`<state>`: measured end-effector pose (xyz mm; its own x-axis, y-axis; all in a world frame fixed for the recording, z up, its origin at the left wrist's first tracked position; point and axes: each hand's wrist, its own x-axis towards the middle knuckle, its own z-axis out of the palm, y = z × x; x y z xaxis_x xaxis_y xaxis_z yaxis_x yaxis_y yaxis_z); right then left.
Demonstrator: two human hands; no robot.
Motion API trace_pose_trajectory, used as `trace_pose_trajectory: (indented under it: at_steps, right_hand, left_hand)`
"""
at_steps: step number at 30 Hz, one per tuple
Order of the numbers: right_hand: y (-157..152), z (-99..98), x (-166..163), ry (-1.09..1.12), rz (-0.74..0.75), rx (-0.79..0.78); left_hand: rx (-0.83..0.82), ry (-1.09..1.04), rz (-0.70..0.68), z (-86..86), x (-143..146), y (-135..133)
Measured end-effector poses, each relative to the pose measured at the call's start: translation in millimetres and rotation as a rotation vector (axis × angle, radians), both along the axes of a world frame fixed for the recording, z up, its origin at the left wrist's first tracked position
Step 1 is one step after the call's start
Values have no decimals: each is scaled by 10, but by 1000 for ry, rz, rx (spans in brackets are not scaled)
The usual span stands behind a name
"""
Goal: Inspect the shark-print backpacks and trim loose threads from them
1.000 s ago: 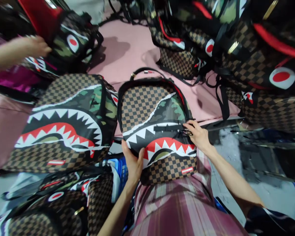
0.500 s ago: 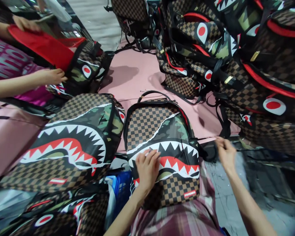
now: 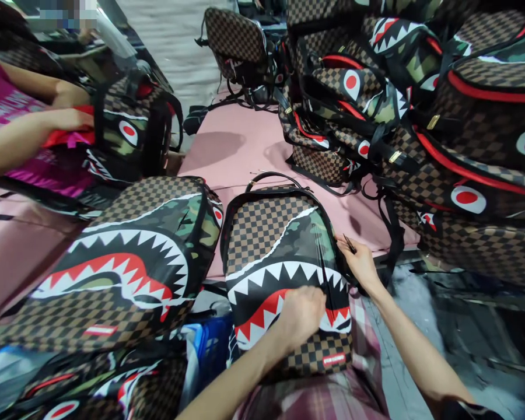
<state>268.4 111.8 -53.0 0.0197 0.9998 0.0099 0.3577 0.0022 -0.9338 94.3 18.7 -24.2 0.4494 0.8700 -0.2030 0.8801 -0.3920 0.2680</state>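
Observation:
A backpack (image 3: 269, 224) with brown-and-black checks and a shark-mouth print leans in front of me, its front panel facing up. My left hand (image 3: 304, 312) rests over the printed mouth with its fingers curled in; whatever they hold is hidden. Thin dark strands run down the camouflage part just above that hand. At the bag's right side edge is my right hand (image 3: 356, 259), its fingertips against the seam. A small dark pointed tool (image 3: 349, 244) sticks out from between those fingers, too small to name exactly.
A matching backpack (image 3: 126, 251) lies at my left, with another (image 3: 109, 385) below it near a blue crate (image 3: 212, 344). Many more bags (image 3: 455, 169) are piled on the right of the pink table (image 3: 227, 140). Across at left, a co-worker's hand (image 3: 72, 119) works on a bag (image 3: 131, 125).
My right hand has come in from the right to the bag's side edge. My left hand has slid right across the mouth print and curled. The co-worker's red lining is pushed down.

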Motion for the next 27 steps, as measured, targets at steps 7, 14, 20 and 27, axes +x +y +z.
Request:
trace_pose_trajectory:
  at_steps: [7, 14, 20, 27]
  right_hand:
    - [198, 45, -25, 250, -9, -54]
    - [-96, 180, -58, 119, -111, 72]
    - [-289, -45, -56, 168, -71, -56]
    - [-314, -190, -49, 252, -101, -66]
  left_hand:
    - [-46, 19, -238, -100, 40, -683]
    - [-141, -21, -210, -215, 123, -635]
    - [-146, -155, -119, -110, -29, 190]
    - [382, -96, 180, 19, -268, 1958]
